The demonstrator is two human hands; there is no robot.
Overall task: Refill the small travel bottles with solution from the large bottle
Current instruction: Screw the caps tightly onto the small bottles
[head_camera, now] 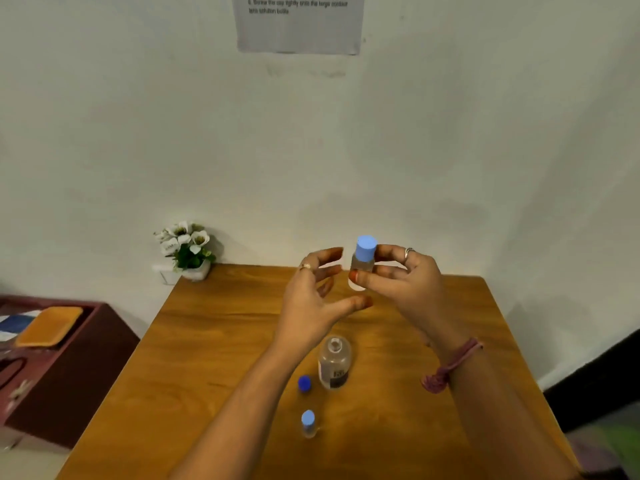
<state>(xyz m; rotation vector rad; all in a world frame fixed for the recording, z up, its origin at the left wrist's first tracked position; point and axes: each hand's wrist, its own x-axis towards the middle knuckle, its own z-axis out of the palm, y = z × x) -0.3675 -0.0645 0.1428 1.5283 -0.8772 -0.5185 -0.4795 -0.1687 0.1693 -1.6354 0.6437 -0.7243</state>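
The right hand (pixel 398 278) grips a small clear travel bottle with a light-blue cap (pixel 362 263) above the desk's (pixel 214 341) far edge — raised for uncapping, likely. The left hand (pixel 313 299) hovers beside it, fingers spread, empty. The large clear bottle (pixel 334 363) stands uncapped mid-desk — ready to pour.

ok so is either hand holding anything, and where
Right hand pinches a small bottle by its clear body, below the cap. Left hand holds nothing.

I see one head-worn wide view, looking forward and down, close over the wooden table (pixel 214 341) toward the wall (pixel 450 133).
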